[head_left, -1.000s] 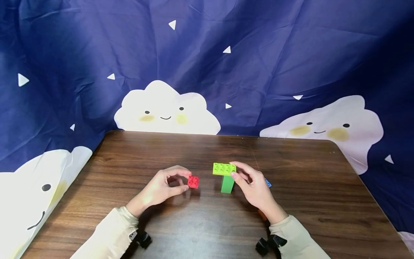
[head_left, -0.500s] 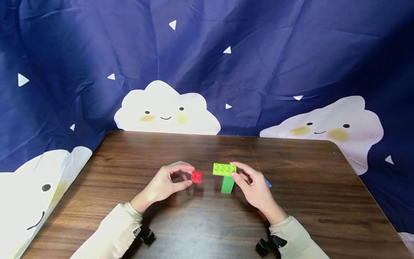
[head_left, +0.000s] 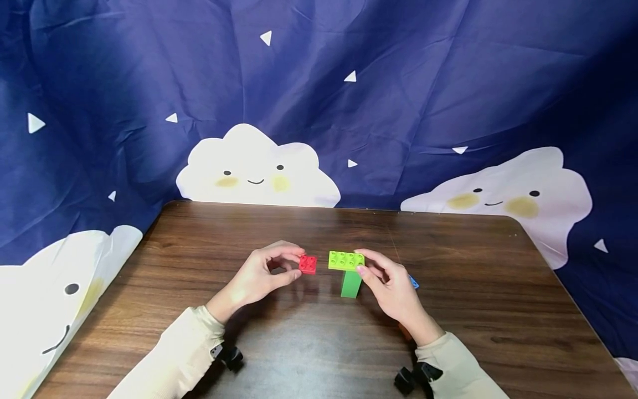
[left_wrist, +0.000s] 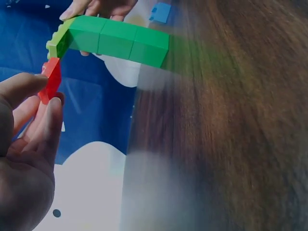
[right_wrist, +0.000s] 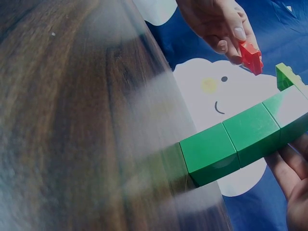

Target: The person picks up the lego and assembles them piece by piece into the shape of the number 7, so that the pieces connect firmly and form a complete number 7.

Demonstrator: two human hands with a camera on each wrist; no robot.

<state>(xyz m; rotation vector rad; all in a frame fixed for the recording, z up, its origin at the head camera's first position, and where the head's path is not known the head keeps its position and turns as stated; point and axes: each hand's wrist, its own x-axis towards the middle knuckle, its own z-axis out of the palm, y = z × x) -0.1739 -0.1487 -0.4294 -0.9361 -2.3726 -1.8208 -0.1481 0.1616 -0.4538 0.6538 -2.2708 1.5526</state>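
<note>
Between thumb and fingers, my left hand (head_left: 259,277) pinches a thin red building brick (head_left: 307,264) with studs facing up, held above the table. Just right of it, a lime-green studded brick (head_left: 344,259) lies across the top of an upright column of three green bricks (left_wrist: 116,38), overhanging to the left. My right hand (head_left: 391,282) holds the lime brick's right end at the column top, thumb in front and fingers behind. In the right wrist view, a gap shows between the red brick (right_wrist: 251,57) and the lime brick (right_wrist: 287,76).
The column stands on a brown wooden table (head_left: 299,343). A blue brick (head_left: 413,281) peeks out behind the right hand. An orange-brown piece (head_left: 404,331) is mostly hidden under the right wrist. A dark blue curtain (head_left: 319,83) with clouds hangs behind the table.
My left hand has moved the red brick right and away from me, nearer to the lime brick. The right hand and the green column have stayed in place.
</note>
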